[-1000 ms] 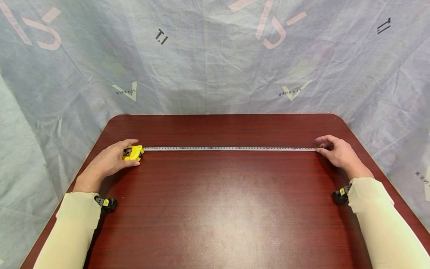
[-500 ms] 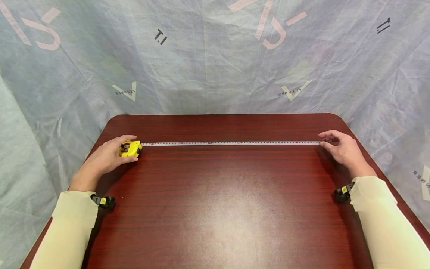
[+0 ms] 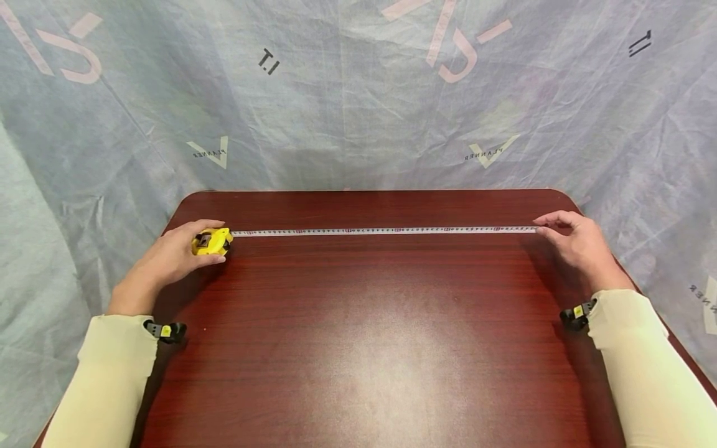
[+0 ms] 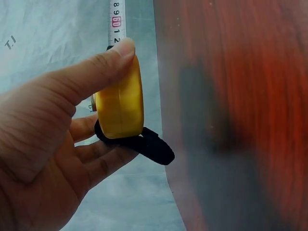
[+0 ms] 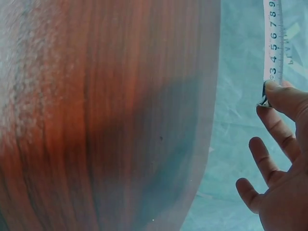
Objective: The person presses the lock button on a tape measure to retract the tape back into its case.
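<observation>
Over the past second the left hand (image 3: 178,250) has shifted further left and toward the far edge of the surface (image 3: 364,311), taking the yellow case (image 3: 213,242) with it. The right hand (image 3: 582,244) has shifted right and farther off too. The blade (image 3: 370,231) between them now appears closer to the far edge, its marks wider spaced, as if lifted higher. Both sleeves (image 3: 109,373) have followed.

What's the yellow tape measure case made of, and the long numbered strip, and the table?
Yellow tape measure case: probably hard plastic; it looks smooth and moulded, with a soft sheen.
Numbered strip: perhaps thin painted metal; it's white and runs very straight.
Table: wood or wood-look laminate, I can't tell which; streaky reddish-brown grain, and a glare patch shows it's glossy.
</observation>
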`<state>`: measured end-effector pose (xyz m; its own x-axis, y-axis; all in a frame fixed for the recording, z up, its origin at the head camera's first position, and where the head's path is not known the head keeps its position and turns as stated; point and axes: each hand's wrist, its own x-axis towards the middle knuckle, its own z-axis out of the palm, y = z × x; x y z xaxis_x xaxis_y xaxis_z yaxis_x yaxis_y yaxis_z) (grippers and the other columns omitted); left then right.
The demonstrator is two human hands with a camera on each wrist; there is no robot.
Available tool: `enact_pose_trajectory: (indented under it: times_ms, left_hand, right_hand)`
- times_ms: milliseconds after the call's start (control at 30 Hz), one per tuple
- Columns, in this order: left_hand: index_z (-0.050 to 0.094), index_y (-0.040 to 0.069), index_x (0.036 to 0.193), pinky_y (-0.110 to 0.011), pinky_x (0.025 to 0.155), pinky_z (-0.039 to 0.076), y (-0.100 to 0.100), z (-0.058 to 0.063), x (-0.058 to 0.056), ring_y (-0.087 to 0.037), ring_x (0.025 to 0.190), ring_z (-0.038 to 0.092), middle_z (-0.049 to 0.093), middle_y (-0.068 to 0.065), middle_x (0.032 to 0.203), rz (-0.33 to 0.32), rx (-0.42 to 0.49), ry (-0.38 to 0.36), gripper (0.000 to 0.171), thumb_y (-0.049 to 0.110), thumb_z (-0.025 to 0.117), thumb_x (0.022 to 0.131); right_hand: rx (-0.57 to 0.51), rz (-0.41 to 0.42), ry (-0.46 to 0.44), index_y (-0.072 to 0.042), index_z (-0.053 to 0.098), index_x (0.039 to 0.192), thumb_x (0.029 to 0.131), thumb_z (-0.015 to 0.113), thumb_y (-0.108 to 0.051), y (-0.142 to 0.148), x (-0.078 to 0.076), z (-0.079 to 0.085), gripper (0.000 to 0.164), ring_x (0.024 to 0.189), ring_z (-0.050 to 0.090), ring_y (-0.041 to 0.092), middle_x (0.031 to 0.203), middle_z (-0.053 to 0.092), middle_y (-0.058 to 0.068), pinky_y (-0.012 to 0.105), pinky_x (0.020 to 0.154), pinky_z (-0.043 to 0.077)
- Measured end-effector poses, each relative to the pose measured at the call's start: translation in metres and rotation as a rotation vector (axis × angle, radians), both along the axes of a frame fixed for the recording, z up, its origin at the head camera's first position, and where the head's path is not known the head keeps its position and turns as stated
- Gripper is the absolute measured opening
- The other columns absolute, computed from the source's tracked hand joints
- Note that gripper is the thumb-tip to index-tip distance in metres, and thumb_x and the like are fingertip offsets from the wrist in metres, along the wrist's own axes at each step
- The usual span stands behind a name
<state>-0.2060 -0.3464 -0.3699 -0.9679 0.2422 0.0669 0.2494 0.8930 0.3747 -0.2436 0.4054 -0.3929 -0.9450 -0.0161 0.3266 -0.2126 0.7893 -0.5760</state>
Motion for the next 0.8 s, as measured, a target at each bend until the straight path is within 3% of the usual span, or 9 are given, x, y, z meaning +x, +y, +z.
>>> enact_pose_trajectory:
  times_ms: [333, 800]
  left_hand:
    - [0.054, 0.01, 0.147, -0.06, 0.092, 0.042, -0.001, 0.007, 0.001, -0.039, 0.111, 0.054, 0.057, -0.022, 0.136, -0.012, -0.003, 0.021, 0.07, 0.032, 0.085, 0.088]
    - [0.053, 0.009, 0.146, -0.058, 0.093, 0.041, -0.001, 0.019, 0.001, -0.039, 0.11, 0.054, 0.056, -0.023, 0.135, -0.01, 0.007, 0.023, 0.069, 0.027, 0.085, 0.088]
  right_hand:
    - [-0.026, 0.027, 0.06, -0.002, 0.076, 0.106, 0.093, 0.078, -0.008, 0.001, -0.001, 0.004, 0.014, 0.089, 0.051, -0.008, 0.094, 0.065, -0.027, 0.011, 0.074, 0.035]
    - [-0.006, 0.024, 0.122, -0.002, 0.076, 0.103, 0.093, 0.078, -0.008, 0.001, 0.002, 0.014, 0.012, 0.097, 0.046, -0.016, 0.093, 0.059, -0.036, 0.015, 0.083, 0.031]
